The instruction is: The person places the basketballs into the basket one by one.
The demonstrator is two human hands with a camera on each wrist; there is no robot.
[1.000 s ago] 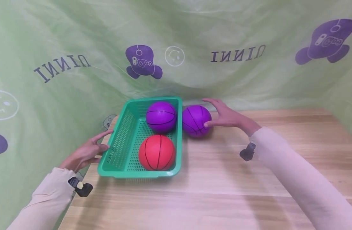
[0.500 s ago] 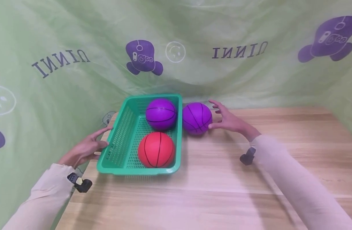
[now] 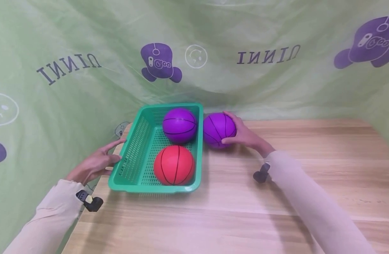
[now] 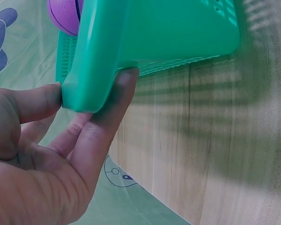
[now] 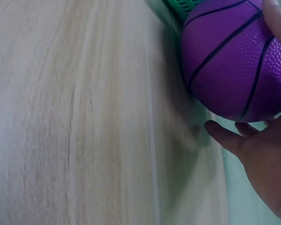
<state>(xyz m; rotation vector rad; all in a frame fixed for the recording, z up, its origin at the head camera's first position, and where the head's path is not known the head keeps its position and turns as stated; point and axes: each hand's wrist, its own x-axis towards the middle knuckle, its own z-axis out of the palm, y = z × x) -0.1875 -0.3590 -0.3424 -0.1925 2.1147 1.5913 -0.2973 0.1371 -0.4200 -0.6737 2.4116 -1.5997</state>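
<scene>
A green perforated basket (image 3: 133, 152) sits at the table's far left and holds a purple ball (image 3: 179, 125) behind a red ball (image 3: 174, 165). A second purple ball (image 3: 217, 129) lies on the table against the basket's right wall. My right hand (image 3: 243, 134) grips this ball from the right, with fingers over its top and thumb at its side. The right wrist view shows the same ball (image 5: 234, 61) cupped by that hand (image 5: 262, 154). My left hand (image 3: 96, 164) rests against the basket's left rim (image 4: 154, 33), its fingers (image 4: 107, 122) straight and touching the rim's underside.
The wooden table (image 3: 277, 197) stretches to the right and toward me. A green printed sheet (image 3: 261, 81) hangs close behind the basket and along the left side. The table's left edge runs just beside the basket.
My right hand, spread beside the outer purple ball before, has closed round it. The left hand and the basket have stayed in place.
</scene>
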